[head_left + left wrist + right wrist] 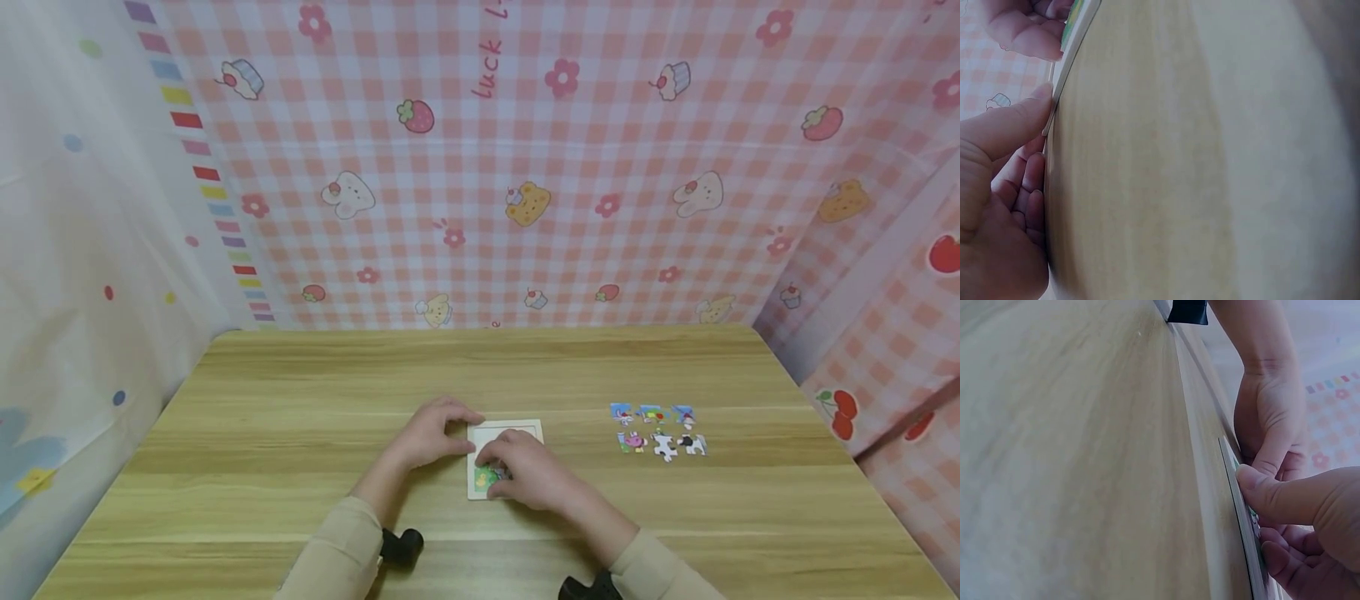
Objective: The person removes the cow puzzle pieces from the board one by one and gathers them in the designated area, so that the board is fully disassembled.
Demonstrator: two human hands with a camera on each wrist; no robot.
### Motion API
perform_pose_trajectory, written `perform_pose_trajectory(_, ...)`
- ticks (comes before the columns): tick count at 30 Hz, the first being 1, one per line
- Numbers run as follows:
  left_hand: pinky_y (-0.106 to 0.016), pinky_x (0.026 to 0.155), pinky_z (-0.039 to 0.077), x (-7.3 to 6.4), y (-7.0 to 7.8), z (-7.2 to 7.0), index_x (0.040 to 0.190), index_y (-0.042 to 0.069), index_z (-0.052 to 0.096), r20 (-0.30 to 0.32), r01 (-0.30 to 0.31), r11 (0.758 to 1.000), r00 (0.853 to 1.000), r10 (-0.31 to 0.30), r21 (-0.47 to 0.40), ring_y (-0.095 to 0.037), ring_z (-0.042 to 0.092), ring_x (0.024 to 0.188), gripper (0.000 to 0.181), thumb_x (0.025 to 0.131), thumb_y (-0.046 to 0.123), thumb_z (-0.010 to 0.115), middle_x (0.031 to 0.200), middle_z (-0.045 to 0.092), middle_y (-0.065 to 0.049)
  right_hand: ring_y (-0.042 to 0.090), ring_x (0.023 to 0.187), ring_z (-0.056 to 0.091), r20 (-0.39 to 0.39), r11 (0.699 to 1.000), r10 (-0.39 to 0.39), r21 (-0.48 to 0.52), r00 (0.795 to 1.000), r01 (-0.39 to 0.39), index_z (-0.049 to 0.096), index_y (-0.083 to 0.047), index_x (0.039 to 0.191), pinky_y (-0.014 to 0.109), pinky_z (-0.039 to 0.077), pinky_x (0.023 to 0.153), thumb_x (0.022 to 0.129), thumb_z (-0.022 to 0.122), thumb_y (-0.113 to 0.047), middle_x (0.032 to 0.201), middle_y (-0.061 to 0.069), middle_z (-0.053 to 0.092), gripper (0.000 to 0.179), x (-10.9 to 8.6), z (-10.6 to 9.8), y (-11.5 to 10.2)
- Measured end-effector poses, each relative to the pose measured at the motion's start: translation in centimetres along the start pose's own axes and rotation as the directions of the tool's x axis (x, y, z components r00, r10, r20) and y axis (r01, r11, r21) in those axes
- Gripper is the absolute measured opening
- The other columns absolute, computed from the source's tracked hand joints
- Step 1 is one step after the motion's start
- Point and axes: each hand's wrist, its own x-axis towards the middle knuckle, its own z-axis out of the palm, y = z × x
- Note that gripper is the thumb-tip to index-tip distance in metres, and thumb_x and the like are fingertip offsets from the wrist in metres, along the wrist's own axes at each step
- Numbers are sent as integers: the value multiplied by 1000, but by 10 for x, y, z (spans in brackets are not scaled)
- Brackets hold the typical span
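Observation:
A small jigsaw puzzle tray (504, 423) with a pale wooden rim lies flat on the table, in front of the body. My left hand (433, 433) holds its left side, the thumb at the left edge and a fingertip at the far left corner. In the left wrist view the left thumb (1022, 122) presses against the rim. Over the tray my right hand (528, 471) has thumb and fingers curled around a puzzle piece (484, 477) with green and yellow print, low in the near left part. The right palm hides much of the tray's near right part.
To the right of the tray, several loose jigsaw pieces (663, 446) lie in two rows on the wooden table (300, 375). Checked pink cloth (480, 167) hangs behind the table. Black wrist mounts (402, 547) sit by both sleeves.

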Motion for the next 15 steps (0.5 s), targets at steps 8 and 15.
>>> perform_pose_trajectory(8,-55,107,45,0,0,-1,120,4,75,4,-10,1000,1000,10,9,-34,58,119,34,87,5,82,121,67,-11,16,96,57,-8,1000,-15,-2,1000,15,73,-7,115,34,51,87,83,87,-15,103,0,63,36,0,1,2)
perform_pose_trajectory(15,-54,107,46,-1,2,-2,120,3,75,5,-10,1000,1000,10,-5,-34,58,119,33,87,4,81,121,67,-12,15,96,54,-13,1000,-26,0,1000,26,74,-8,113,31,49,84,84,86,-13,104,0,62,32,-1,2,2)
